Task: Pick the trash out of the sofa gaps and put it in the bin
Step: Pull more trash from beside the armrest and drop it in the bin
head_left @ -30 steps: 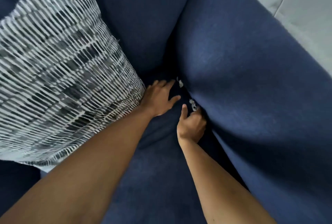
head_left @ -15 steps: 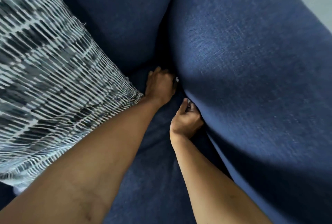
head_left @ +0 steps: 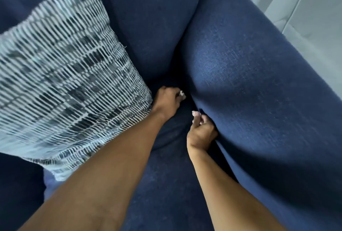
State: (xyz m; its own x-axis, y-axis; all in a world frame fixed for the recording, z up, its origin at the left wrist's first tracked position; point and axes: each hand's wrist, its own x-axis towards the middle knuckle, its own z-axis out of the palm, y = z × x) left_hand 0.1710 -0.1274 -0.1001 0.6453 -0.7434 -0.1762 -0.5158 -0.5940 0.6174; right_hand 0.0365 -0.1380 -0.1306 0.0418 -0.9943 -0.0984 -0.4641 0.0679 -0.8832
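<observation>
Both hands are at the dark gap (head_left: 187,101) between the blue seat cushion (head_left: 166,184) and the sofa armrest (head_left: 259,101). My left hand (head_left: 167,103) is curled at the far end of the gap, its fingertips closed on a small white scrap (head_left: 182,93). My right hand (head_left: 200,132) sits nearer, pressed against the armrest, with thumb and fingers pinching a small pale scrap (head_left: 195,114). The rest of the gap is in shadow, so I cannot tell what else lies in it. No bin is in view.
A black-and-white patterned throw pillow (head_left: 64,82) leans on the seat to the left and touches my left wrist. The blue backrest (head_left: 148,17) rises behind the hands. Pale floor tiles (head_left: 314,17) show beyond the armrest at the upper right.
My left hand was open and flat on the seat; its fingers have since curled onto the far white scrap. My right hand has lifted its scrap slightly out of the gap. The head camera has pulled back.
</observation>
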